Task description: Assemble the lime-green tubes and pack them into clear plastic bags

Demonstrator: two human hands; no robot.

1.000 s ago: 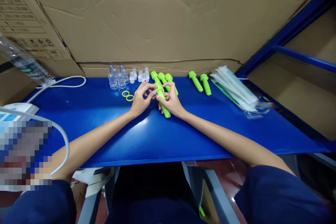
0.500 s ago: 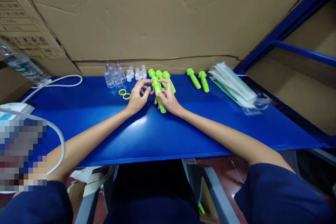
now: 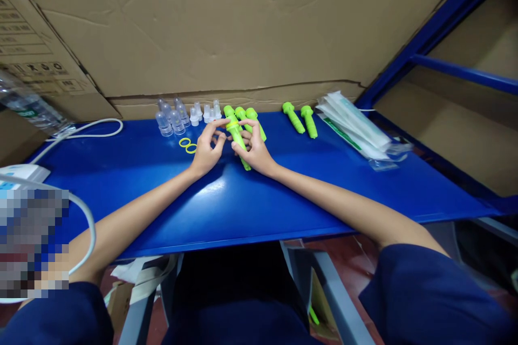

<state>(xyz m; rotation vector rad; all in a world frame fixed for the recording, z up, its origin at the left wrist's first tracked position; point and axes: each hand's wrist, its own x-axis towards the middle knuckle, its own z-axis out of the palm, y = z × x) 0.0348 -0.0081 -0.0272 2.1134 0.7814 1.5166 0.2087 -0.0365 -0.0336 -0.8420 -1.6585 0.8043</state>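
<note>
Lime-green torch-shaped tube (image 3: 239, 139) slants, pinched by the right hand (image 3: 256, 153); left hand (image 3: 207, 151), thumb spread, touches its yellow band (image 3: 232, 124); 2 yellow rings (image 3: 189, 145) lie nearby.

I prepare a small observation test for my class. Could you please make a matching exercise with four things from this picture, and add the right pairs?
1. Rings
2. Bottle
3. Packets
4. Right hand

A. holding a green stick
B. on the right part of the table
C. yellow
D. transparent, at the far left

Pairs: 1-C, 2-D, 3-B, 4-A
</note>
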